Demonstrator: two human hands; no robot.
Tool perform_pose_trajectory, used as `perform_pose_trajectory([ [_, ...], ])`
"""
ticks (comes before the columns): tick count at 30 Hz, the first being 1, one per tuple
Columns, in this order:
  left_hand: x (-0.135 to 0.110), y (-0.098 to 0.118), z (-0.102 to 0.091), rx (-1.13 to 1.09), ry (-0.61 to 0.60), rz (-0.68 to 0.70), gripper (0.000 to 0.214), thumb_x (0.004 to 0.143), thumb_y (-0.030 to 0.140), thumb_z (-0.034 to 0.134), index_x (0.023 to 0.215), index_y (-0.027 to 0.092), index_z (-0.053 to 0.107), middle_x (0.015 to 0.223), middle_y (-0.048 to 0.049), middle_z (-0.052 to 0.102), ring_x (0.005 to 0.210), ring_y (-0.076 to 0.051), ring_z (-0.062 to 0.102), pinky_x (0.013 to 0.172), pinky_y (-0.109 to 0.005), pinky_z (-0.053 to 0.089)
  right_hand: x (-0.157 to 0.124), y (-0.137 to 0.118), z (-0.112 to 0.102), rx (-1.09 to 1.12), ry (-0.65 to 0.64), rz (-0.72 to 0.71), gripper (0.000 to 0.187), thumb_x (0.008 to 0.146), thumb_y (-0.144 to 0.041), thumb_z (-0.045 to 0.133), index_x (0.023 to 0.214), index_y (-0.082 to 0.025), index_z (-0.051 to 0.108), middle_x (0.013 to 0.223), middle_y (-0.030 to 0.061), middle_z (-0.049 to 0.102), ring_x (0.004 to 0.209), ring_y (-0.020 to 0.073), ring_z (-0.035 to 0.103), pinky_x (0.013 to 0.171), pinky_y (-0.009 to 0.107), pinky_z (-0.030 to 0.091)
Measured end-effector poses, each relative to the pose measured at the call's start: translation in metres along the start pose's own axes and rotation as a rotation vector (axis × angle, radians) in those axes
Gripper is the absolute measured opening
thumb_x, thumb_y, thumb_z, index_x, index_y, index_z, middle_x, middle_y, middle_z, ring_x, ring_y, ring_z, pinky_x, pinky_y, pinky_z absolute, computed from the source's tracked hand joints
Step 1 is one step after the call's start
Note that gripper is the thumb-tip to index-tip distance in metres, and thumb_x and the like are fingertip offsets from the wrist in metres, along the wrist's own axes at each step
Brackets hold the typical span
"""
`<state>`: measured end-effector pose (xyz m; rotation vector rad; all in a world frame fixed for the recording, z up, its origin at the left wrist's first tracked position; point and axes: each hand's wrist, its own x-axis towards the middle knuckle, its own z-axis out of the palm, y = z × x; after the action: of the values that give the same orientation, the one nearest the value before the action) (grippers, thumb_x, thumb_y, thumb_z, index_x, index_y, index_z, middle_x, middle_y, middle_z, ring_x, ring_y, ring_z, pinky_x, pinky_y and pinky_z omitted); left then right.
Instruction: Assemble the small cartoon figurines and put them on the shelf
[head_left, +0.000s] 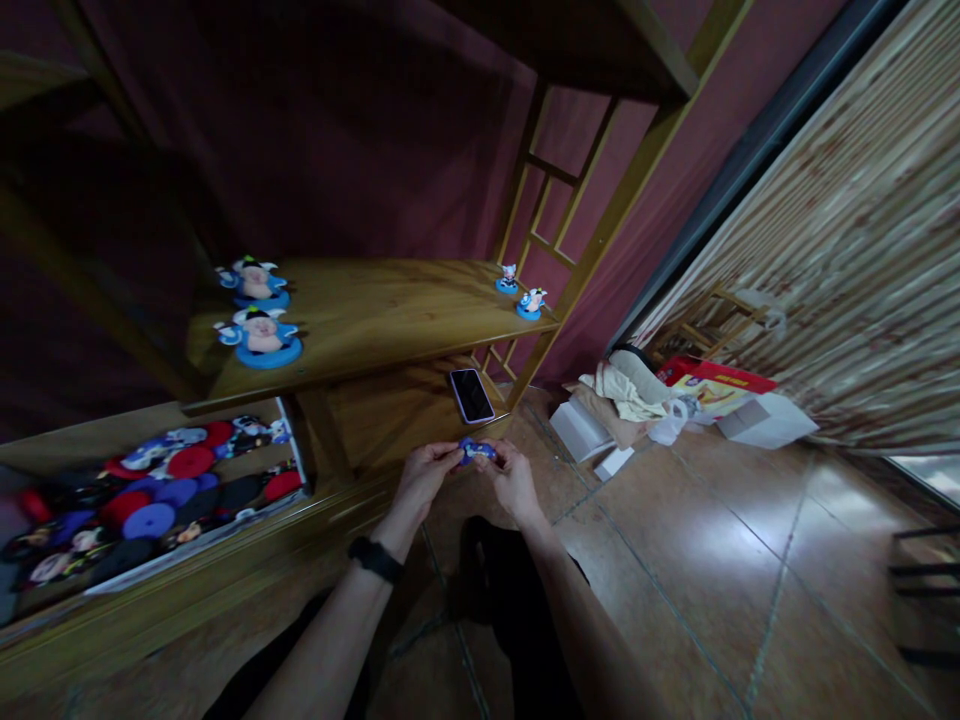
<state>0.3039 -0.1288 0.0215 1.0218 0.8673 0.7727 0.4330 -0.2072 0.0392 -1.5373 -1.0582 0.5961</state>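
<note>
Hands, left [424, 478] and right [514, 482], pinch blue figurine [477, 451] at shelf [390, 410] edge; phone [472, 395] beyond; floor [712, 560] open rightward.

Two pink pig figurines on round blue bases [259, 340] stand at the left end of the wooden shelf board [390, 310], and two smaller blue-based figurines [532, 302] at its right end. A black smartphone [472, 395] lies beneath the board, with a white tray of round figurines [294, 445] to its lower left. Before the shelf, the left hand [424, 475] and right hand [514, 480] meet on a small blue figurine [477, 451]. White cardboard boxes [765, 420] sit on the floor to its right.
</note>
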Motion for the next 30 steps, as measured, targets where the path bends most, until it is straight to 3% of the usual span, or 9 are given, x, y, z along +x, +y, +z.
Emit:
perform_pose_trajectory([
  [6,-0.003,-0.005,0.003,-0.017,0.051,0.024,0.034,0.057,0.037,0.079,0.081,0.014,0.073,0.08,-0.0083,0.073,0.072,-0.018,0.064,0.074,-0.032,0.047,0.0,0.006,0.007,0.201,0.009,0.151,0.027,0.068,-0.036,0.071,0.09,-0.02,0.07,0.082,0.0015,0.068,0.066,0.0145,0.06,0.065,0.028,0.053],
  [13,-0.011,-0.006,0.014,0.008,0.114,0.109,0.03,0.064,0.036,0.074,0.086,0.016,0.073,0.091,-0.0081,0.073,0.089,-0.022,0.066,0.087,-0.036,0.046,-0.001,0.009,0.012,0.415,0.071,0.277,0.034,0.062,-0.041,0.076,0.085,-0.016,0.068,0.075,0.0014,0.068,0.063,0.0129,0.061,0.065,0.029,0.056],
  [18,-0.012,-0.004,0.011,-0.012,0.112,0.072,0.029,0.064,0.035,0.075,0.084,0.015,0.073,0.086,-0.0081,0.073,0.083,-0.021,0.066,0.082,-0.034,0.047,-0.004,0.008,0.012,0.331,0.046,0.197,0.031,0.066,-0.038,0.073,0.091,-0.019,0.069,0.085,0.0021,0.068,0.07,0.0146,0.062,0.07,0.03,0.055],
  [26,-0.012,0.001,0.0,-0.229,-0.043,-0.088,0.033,0.055,0.033,0.082,0.08,0.013,0.073,0.089,-0.0103,0.073,0.079,-0.018,0.065,0.076,-0.031,0.049,-0.008,-0.002,0.005,-0.034,0.001,-0.042,0.021,0.074,-0.027,0.068,0.094,-0.026,0.072,0.086,0.0027,0.066,0.079,0.0183,0.059,0.078,0.03,0.048],
  [30,-0.017,0.0,0.004,-0.193,-0.003,-0.035,0.033,0.057,0.034,0.081,0.082,0.013,0.074,0.085,-0.0095,0.073,0.076,-0.018,0.065,0.076,-0.03,0.049,-0.009,-0.001,0.009,-0.041,0.03,-0.042,0.02,0.076,-0.03,0.066,0.094,-0.025,0.071,0.084,0.0028,0.066,0.073,0.0168,0.059,0.074,0.028,0.048],
])
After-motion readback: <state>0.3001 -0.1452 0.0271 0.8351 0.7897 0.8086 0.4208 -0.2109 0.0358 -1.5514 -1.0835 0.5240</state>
